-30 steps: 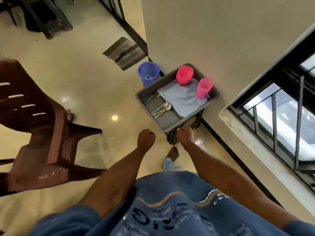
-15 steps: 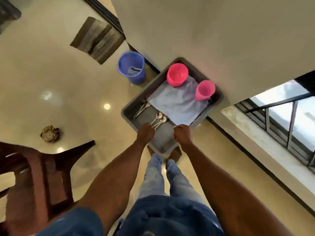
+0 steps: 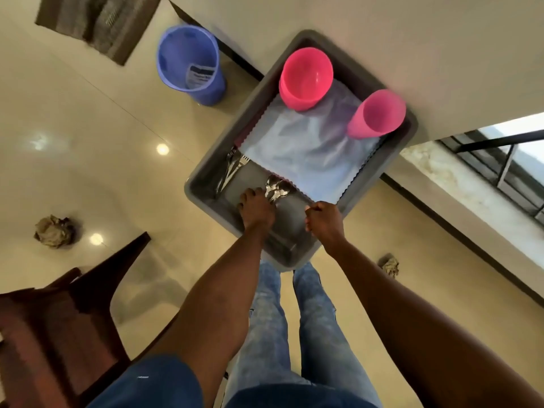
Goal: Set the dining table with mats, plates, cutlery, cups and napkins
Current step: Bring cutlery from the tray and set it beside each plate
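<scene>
A grey tub [image 3: 192,191] stands by the wall in front of me. Inside it lie a pale blue napkin [image 3: 309,148], a red cup [image 3: 306,75] and a pink cup [image 3: 376,113] on the cloth, forks [image 3: 232,169] at the left and spoons [image 3: 278,187] in the middle. My left hand [image 3: 256,210] is down in the tub with its fingers curled over the spoon handles. Just beside the napkin's near corner, my right hand [image 3: 325,222] is curled in a fist; whether it touches the cloth I cannot tell.
A blue bin [image 3: 188,60] stands left of the tub against the wall. A brown chair [image 3: 59,319] is at my lower left. Crumpled paper [image 3: 53,231] lies on the glossy floor, another scrap [image 3: 390,265] at the right. A barred window [image 3: 485,160] is on the right.
I have walked up to the tub and leaned over it. Both hands moved forward into it, the left one coming down onto the spoons.
</scene>
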A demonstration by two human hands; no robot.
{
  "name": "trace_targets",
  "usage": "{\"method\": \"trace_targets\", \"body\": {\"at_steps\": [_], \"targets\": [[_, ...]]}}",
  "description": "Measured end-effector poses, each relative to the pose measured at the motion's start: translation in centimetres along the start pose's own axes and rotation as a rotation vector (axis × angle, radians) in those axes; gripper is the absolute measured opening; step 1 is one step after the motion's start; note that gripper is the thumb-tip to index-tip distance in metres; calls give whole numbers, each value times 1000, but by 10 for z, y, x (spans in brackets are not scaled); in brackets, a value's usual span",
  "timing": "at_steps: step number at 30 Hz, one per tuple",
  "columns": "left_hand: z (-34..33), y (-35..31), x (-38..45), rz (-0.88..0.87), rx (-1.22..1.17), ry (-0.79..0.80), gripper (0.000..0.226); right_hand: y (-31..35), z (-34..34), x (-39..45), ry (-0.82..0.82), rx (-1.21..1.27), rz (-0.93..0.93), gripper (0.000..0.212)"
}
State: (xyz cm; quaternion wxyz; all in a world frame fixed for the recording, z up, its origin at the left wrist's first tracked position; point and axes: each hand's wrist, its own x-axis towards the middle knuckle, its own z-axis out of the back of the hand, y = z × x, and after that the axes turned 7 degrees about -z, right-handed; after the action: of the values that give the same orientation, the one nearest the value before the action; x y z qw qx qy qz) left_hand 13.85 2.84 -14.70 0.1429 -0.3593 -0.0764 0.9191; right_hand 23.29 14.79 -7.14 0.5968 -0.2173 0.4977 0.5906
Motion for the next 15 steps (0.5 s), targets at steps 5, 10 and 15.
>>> {"method": "trace_targets", "body": {"at_steps": [5, 10, 15], "targets": [[3, -1, -7, -29, -200, 81, 29, 2, 2, -3, -2, 4, -19, 19], [22, 4, -33, 26, -551, 139, 13, 13, 11, -21, -2, -2, 6, 20], [63, -5, -95, -8, -771, 76, 11, 25, 22, -62, 15, -19, 82, 20]]}}
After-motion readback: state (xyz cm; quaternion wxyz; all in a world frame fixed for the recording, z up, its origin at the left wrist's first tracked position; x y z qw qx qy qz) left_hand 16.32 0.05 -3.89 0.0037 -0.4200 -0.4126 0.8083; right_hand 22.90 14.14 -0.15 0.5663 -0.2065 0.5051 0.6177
